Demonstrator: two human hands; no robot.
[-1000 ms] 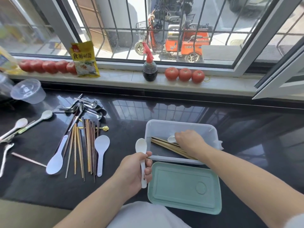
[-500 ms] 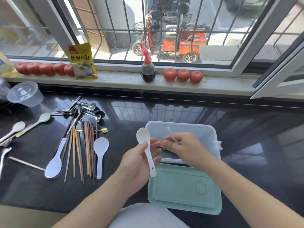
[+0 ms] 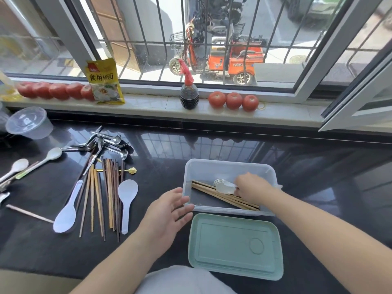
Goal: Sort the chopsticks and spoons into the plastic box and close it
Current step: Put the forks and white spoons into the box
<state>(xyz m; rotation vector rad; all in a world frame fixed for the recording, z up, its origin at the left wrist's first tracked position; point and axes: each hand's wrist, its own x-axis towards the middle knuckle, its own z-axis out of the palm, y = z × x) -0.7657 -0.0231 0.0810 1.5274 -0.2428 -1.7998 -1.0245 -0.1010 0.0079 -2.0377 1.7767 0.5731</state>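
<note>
On a dark counter below a barred window, a clear plastic box (image 3: 230, 169) sits open with its green lid (image 3: 235, 245) lying flat just in front of it. The right hand (image 3: 253, 187) reaches inside, fingers pinching white spoons (image 3: 224, 186) resting on wooden chopsticks in the box (image 3: 222, 195). The left hand (image 3: 167, 211), fingers relaxed and holding nothing, touches the box's near left corner, while loose chopsticks (image 3: 101, 194) and metal spoons (image 3: 104, 143) lie to the left.

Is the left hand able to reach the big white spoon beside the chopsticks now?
Probably yes. The left hand is open and holds nothing, and the big white spoon lies uncovered on the counter just to its left, with nothing between them.
</note>
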